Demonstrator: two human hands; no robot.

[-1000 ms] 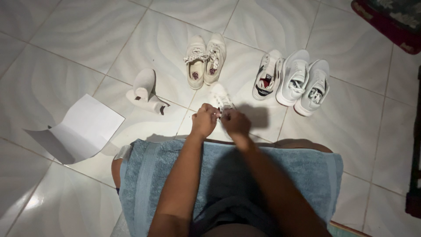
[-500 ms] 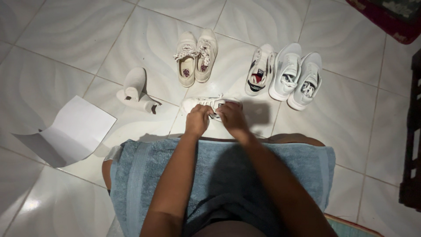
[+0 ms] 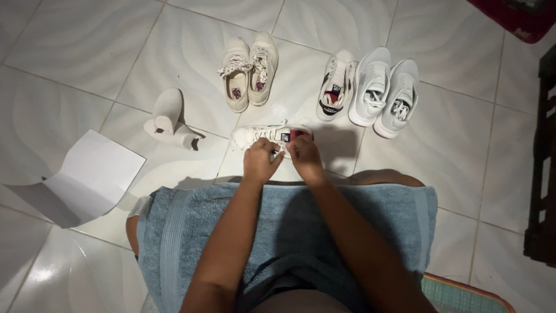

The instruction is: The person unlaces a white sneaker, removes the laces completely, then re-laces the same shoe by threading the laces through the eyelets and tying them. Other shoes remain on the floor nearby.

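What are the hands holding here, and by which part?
Both the left hand and the right hand grip a white shoe lying sideways on the floor, fingers at its laces near the tongue.

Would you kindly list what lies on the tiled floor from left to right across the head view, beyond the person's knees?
White sheet of paper → lone pale shoe tipped over → cream pair of shoes → white shoe lying sideways, touched by left hand and right hand → white shoe with dark trim → white pair of shoes.
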